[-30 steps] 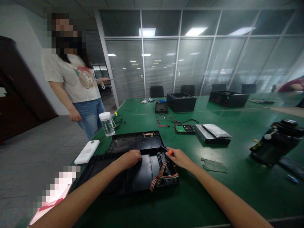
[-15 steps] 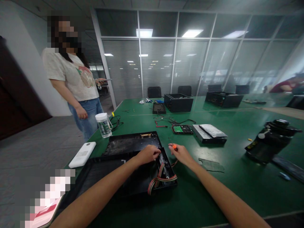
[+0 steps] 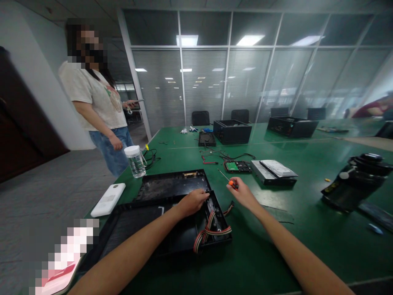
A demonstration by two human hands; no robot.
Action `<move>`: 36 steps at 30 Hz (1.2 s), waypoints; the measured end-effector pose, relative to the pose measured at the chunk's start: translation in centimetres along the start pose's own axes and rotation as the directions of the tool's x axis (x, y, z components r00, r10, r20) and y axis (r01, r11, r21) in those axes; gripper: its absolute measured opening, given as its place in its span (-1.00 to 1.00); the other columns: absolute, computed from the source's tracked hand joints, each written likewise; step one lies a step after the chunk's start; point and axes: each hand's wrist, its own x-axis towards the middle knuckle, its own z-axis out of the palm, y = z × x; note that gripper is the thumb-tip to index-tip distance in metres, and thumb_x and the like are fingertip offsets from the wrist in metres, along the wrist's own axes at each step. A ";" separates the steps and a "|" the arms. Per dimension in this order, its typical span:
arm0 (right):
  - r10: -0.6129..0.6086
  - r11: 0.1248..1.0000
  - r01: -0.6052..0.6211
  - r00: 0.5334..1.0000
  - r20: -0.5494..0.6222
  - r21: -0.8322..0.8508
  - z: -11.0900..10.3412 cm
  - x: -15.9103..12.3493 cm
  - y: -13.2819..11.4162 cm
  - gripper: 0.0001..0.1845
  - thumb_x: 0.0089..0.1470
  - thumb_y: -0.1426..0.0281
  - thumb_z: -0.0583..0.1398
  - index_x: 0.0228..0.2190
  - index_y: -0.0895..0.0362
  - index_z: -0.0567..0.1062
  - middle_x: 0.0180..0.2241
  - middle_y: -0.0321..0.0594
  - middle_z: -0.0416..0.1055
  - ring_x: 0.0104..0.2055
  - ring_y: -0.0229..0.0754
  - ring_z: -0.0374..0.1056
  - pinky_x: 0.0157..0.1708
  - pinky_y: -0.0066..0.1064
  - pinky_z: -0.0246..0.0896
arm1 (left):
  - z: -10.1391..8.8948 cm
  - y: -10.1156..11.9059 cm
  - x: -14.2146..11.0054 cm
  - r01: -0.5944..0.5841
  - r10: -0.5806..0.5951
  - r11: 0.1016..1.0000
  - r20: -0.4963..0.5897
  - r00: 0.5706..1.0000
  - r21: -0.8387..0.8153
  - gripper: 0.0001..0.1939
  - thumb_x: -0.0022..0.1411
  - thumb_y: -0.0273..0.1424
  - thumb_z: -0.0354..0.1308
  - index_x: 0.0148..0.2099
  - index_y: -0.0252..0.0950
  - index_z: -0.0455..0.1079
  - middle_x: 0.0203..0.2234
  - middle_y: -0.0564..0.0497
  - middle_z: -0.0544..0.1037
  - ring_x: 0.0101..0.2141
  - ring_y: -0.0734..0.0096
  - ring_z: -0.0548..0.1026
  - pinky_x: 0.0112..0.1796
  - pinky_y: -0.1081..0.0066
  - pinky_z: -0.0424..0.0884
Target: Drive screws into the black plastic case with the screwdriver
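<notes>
In front of me lies a shallow black metal casing [image 3: 181,231], open side up. My left hand [image 3: 193,203] is at its far right corner with thumb and fingers pinched together; whatever is between the fingertips is too small or hidden to make out. To the right, my right hand [image 3: 244,192] is closed round the orange and black handle of a screwdriver [image 3: 231,182]. The shaft points up and left, clear of the casing. A striped ribbon cable [image 3: 211,231] loops over the casing's right end. Behind it rests a flat black panel [image 3: 172,184] with a brass-coloured piece.
A hard drive [image 3: 238,166] and a silver drive unit [image 3: 273,172] sit beyond my right hand. A dark bottle [image 3: 356,184] stands right; a clear cup [image 3: 135,162] and a white power bank [image 3: 108,200] are left. Black computer cases [image 3: 232,132] stand farther back. A person [image 3: 98,106] stands at left.
My left hand has moved right along the casing to its corner. My right hand has drawn the screwdriver back from the corner, away to the right, with its shaft now raised.
</notes>
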 end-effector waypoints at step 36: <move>-0.208 0.975 0.214 0.973 -0.104 0.053 -1.6 -1.2 -2.9 -0.72 0.05 0.19 0.06 -0.48 0.14 0.37 -0.56 -0.30 0.31 -0.51 -0.27 0.20 -0.48 -0.47 0.09 | 0.8 -0.5 0.2 0.125 -0.152 0.954 -0.078 0.985 -0.272 -0.86 0.14 -0.50 0.07 -0.26 -0.32 0.45 -0.40 0.01 0.51 -0.37 0.44 0.43 -0.26 0.48 0.30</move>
